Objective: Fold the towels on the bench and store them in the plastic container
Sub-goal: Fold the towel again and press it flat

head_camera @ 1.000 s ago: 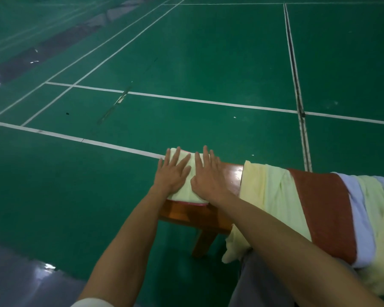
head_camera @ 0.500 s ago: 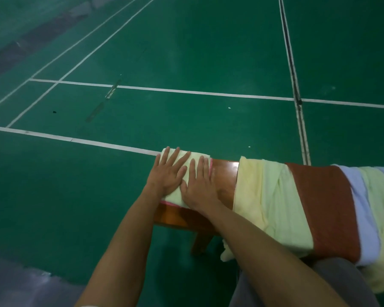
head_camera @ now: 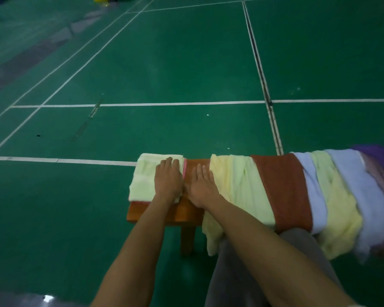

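Nearest you, low in the frame, your two forearms reach up from the bottom edge toward the middle, over your grey-trousered knee [head_camera: 253,273]. Your left hand [head_camera: 167,181] lies flat, fingers straight, pressing on the folded pale green terry towel [head_camera: 143,180], which sits just left of centre on the end of the orange-brown wooden bench [head_camera: 164,214]; a pink edge [head_camera: 185,169] shows along the towel's right side. Your right hand [head_camera: 201,187] lies just beside it, also flat and holding nothing, palm on bare wood with its fingertips touching the nearest draped pale yellow towel [head_camera: 222,180]. That is what the next move seems to turn on: the unfolded towels lie to the right of both hands, so your right hand is nearer. The bench's long axis runs left to right, and each draped towel hangs across it, near to far. Counting: one folded towel; draped, I make out about seven bands, pale yellow, pale green [head_camera: 244,187], rust brown [head_camera: 284,191], pale blue [head_camera: 313,191], yellow-green [head_camera: 335,200], another pale blue [head_camera: 368,196] and purple [head_camera: 381,156] at the blurred right edge, so the count is unsure. No plastic container is in view. Beyond lies the green court floor [head_camera: 164,63] with white lines.
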